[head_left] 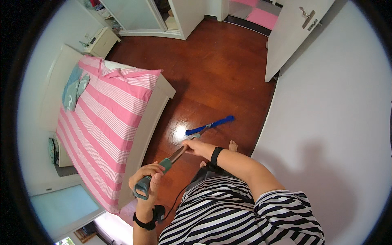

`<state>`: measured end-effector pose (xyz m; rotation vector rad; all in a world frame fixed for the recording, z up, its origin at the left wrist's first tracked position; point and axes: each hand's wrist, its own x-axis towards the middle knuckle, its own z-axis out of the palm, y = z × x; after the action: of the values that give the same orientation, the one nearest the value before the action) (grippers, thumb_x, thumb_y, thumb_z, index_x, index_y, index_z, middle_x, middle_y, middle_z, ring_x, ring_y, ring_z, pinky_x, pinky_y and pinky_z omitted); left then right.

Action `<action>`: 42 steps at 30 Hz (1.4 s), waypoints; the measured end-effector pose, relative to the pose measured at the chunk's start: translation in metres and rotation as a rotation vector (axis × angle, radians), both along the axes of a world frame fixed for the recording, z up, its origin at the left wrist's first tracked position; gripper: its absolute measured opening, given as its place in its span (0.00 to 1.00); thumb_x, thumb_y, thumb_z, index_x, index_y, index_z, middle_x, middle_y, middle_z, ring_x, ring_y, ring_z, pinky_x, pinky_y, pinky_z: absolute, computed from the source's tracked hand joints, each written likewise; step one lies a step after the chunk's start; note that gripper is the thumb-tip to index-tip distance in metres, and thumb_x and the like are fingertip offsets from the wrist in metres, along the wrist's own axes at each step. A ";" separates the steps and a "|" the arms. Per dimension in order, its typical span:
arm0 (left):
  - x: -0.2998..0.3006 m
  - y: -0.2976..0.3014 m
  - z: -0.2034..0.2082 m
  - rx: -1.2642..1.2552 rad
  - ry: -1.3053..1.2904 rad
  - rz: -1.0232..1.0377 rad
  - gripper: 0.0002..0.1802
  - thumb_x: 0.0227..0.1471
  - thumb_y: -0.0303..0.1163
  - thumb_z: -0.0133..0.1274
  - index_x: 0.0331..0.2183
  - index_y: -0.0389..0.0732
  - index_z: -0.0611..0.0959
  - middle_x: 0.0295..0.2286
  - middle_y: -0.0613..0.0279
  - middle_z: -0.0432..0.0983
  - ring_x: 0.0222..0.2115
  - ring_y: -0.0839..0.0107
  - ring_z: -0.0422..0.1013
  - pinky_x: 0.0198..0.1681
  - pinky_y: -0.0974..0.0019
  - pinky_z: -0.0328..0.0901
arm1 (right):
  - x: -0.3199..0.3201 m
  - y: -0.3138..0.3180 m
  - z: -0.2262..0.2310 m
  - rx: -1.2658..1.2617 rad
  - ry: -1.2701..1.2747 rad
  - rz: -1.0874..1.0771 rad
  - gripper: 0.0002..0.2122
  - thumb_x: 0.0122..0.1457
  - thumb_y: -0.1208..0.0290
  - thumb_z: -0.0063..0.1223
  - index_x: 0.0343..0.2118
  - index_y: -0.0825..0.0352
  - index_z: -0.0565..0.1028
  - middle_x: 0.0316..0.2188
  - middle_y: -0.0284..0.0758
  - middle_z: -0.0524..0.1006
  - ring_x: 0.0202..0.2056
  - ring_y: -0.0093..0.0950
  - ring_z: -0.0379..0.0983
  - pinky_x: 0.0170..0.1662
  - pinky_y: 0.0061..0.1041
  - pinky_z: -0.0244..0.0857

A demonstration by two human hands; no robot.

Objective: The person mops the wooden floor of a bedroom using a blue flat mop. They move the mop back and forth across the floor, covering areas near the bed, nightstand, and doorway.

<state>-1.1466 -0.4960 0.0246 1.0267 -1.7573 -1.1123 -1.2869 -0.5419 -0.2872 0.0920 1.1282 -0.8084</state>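
Observation:
A mop with a long blue head (220, 122) rests on the wooden floor ahead of my feet. Its pole (178, 154) slants from the head up toward my lower left. Near the top of the pole, my left hand (148, 176) is wrapped around the grey-green grip, whose looped end (142, 190) sticks out below the palm. Farther down the pole, my right hand (193, 147) is closed around the shaft. Most of its fingers are hidden from this side.
A bed (116, 110) with a pink striped cover stands on the left. The white wall (326, 118) runs along the right, with an open door (295, 36) at its far end. A sliding wardrobe (134, 16) and a nightstand (103, 42) stand at the back.

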 end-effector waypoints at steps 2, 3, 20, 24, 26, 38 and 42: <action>-0.027 -0.001 -0.012 -0.010 0.022 -0.007 0.07 0.53 0.26 0.56 0.26 0.35 0.76 0.27 0.53 0.78 0.34 0.62 0.76 0.51 0.51 0.67 | -0.035 -0.010 -0.001 -0.007 0.113 -0.088 0.10 0.52 0.70 0.63 0.29 0.65 0.72 0.24 0.33 0.73 0.25 0.25 0.73 0.26 0.28 0.73; -0.043 -0.004 -0.021 -0.031 0.016 -0.014 0.06 0.53 0.24 0.55 0.27 0.35 0.76 0.29 0.52 0.78 0.36 0.61 0.76 0.52 0.50 0.65 | -0.063 -0.018 -0.005 -0.060 0.196 -0.008 0.10 0.51 0.70 0.63 0.27 0.65 0.71 0.23 0.33 0.73 0.25 0.26 0.72 0.23 0.26 0.70; -0.350 -0.049 -0.136 -0.028 0.105 -0.274 0.03 0.53 0.20 0.55 0.29 0.31 0.77 0.33 0.51 0.78 0.41 0.59 0.75 0.46 0.60 0.68 | -0.394 -0.044 -0.041 -0.147 0.293 -0.500 0.09 0.55 0.79 0.52 0.36 0.71 0.65 0.23 0.39 0.74 0.24 0.30 0.74 0.22 0.28 0.69; -0.327 -0.053 -0.101 -0.066 0.033 -0.306 0.04 0.48 0.17 0.58 0.26 0.30 0.78 0.27 0.51 0.78 0.33 0.60 0.77 0.42 0.61 0.70 | -0.358 -0.028 -0.025 -0.183 0.159 -0.604 0.18 0.55 0.82 0.49 0.45 0.70 0.55 0.24 0.41 0.73 0.25 0.31 0.73 0.24 0.28 0.69; -0.307 -0.061 -0.078 0.014 0.017 -0.357 0.03 0.49 0.18 0.57 0.26 0.30 0.79 0.27 0.51 0.78 0.34 0.60 0.77 0.41 0.62 0.70 | -0.333 -0.020 -0.012 -0.141 0.021 -0.687 0.21 0.56 0.83 0.48 0.48 0.68 0.51 0.29 0.45 0.72 0.29 0.33 0.74 0.27 0.30 0.72; -0.239 -0.065 -0.042 0.230 0.062 -0.149 0.09 0.56 0.29 0.57 0.28 0.34 0.80 0.30 0.56 0.79 0.39 0.64 0.76 0.45 0.60 0.68 | -0.269 -0.003 0.004 0.087 0.076 -0.369 0.05 0.49 0.81 0.53 0.25 0.68 0.67 0.29 0.38 0.70 0.31 0.31 0.72 0.37 0.34 0.75; -0.257 -0.060 -0.052 0.274 0.118 -0.107 0.09 0.58 0.32 0.56 0.31 0.36 0.78 0.32 0.58 0.79 0.41 0.63 0.74 0.49 0.59 0.67 | -0.290 -0.009 0.002 0.101 0.186 -0.348 0.07 0.47 0.81 0.54 0.27 0.70 0.67 0.27 0.39 0.71 0.29 0.32 0.72 0.30 0.31 0.72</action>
<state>-1.4032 -0.5564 -0.0273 1.0138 -1.6113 -1.4816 -1.5766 -0.5509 -0.2848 0.3093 1.3494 -1.0856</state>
